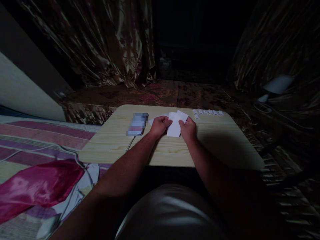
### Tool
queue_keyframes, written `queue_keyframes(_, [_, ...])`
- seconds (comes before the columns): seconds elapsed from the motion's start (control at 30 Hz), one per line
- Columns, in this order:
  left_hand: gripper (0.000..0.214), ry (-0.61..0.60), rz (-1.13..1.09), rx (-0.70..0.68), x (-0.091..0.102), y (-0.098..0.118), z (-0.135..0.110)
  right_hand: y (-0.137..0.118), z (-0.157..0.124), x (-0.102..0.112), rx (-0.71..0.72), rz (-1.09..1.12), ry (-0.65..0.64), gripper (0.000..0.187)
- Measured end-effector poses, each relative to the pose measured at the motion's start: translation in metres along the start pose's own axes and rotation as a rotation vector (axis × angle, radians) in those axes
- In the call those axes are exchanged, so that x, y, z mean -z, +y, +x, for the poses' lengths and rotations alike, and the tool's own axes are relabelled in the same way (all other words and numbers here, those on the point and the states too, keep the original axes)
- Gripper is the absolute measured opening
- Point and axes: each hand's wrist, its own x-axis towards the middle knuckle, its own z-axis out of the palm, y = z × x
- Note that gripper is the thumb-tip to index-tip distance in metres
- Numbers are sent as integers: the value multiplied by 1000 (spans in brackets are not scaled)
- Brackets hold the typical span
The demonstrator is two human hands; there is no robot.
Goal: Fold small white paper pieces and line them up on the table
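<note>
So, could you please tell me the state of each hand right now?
Left hand: closed, pinching the white paper at its left side.
Right hand: closed, pinching the white paper at its right side.

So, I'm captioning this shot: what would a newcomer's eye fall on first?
Probably the bright white paper pinched between the left hand and right hand, over the middle of the pale table. Next might come the glossy pink fabric at lower left, then the small white pieces near the table's far right corner.
</note>
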Motion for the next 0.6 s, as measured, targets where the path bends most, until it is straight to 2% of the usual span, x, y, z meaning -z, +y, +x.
queue_keyframes(0.13, [36, -103, -4, 24, -1, 2, -3, 3, 5, 2, -5, 126, 107, 25])
queue_keyframes(0.23, [36, -95, 71, -26, -1, 1, -2, 3, 7, 3, -11, 154, 120, 25])
queue_keyframes(0.3, [34, -14, 142, -96, 2, 0, 1, 2, 7, 5, -23, 97, 133, 23])
queue_keyframes(0.43, [33, 245, 362, -187, 12, 1, 5, 4, 6, 9, -45, -81, 189, 24])
queue_keyframes(0.6, [33, 389, 618, -228, 23, 4, 5, 5, 5, 10, -38, -136, 197, 26])
